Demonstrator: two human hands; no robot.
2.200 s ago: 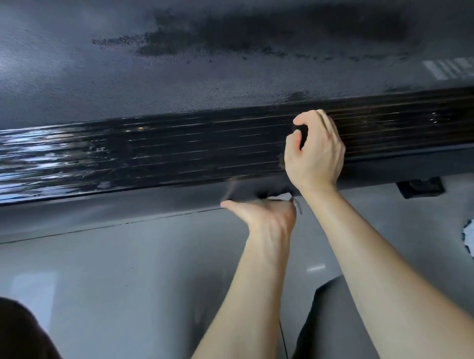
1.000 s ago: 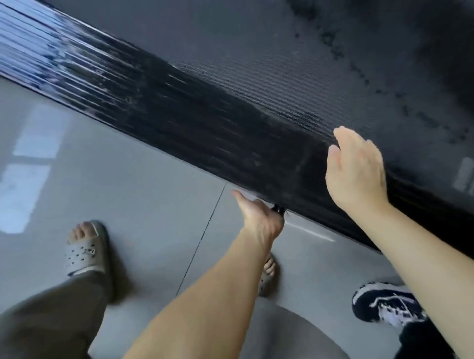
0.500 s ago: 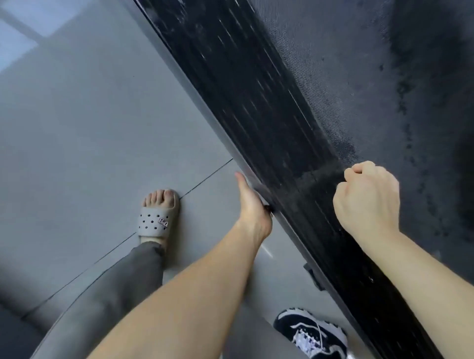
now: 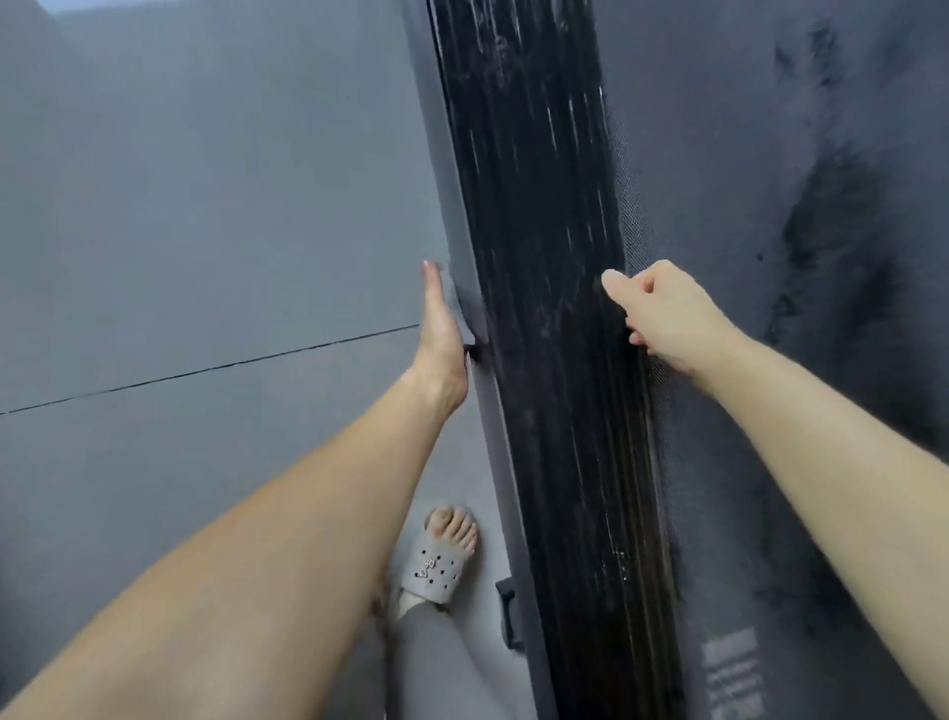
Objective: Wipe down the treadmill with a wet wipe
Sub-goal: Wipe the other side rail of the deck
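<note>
The floor (image 4: 205, 180) is laid in large, smooth grey tiles with a dull, even finish. A thin dark grout line (image 4: 205, 369) crosses it, rising slightly toward the right. Above the grout line the tile reads bluish grey under soft, diffuse light. Far above it, in the upper corner, a paler patch of light (image 4: 49, 4) shows

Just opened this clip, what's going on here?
A person is wiping down a treadmill. The left hand lies flat against its outer side, pressing a greyish wet wipe to it. The right hand, fingers curled with nothing visible in it, rests where the black ribbed side rail meets the belt. The belt shows dark damp-looking patches. A foot in a grey slipper stands on the floor alongside.
</note>
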